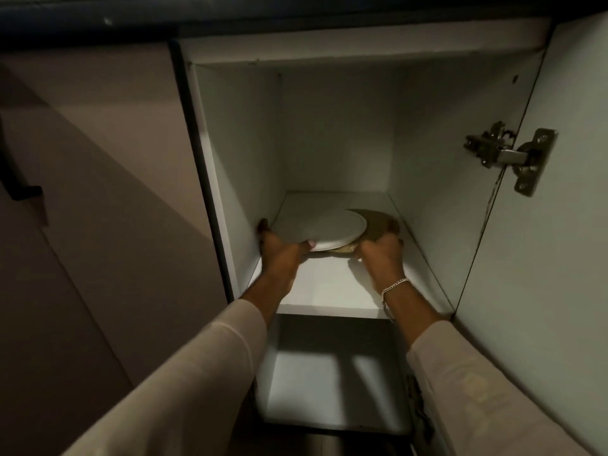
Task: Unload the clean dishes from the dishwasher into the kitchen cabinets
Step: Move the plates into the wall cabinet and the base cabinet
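White plate [324, 230] is pinched at its near rim by the thumb and curled fingers of the left hand [283, 253]. The right hand [381, 253] grips the brown plate [381, 220] beneath, probably to keep both level as they settle on the cabinet shelf [329, 286].

1. Plates: two, stacked. One white plate [329, 230] lies on one brown plate [381, 220] (a thin yellowish layer between them is too dim to count as a third).
2. Hands: two, the left hand [283, 255] and the right hand [381, 255], each gripping the stack's rim.
3. Sleeves: two, a pale left sleeve [197, 373] and a pale right sleeve [477, 390].
4. Bracelets: one silver chain bracelet [394, 286], on the right wrist.
5. Shelves: two, an upper shelf [329, 284] and a lower shelf [312, 383].
6. Doors: one open door [543, 258].
7. Hinges: one metal hinge [510, 156] in clear view.
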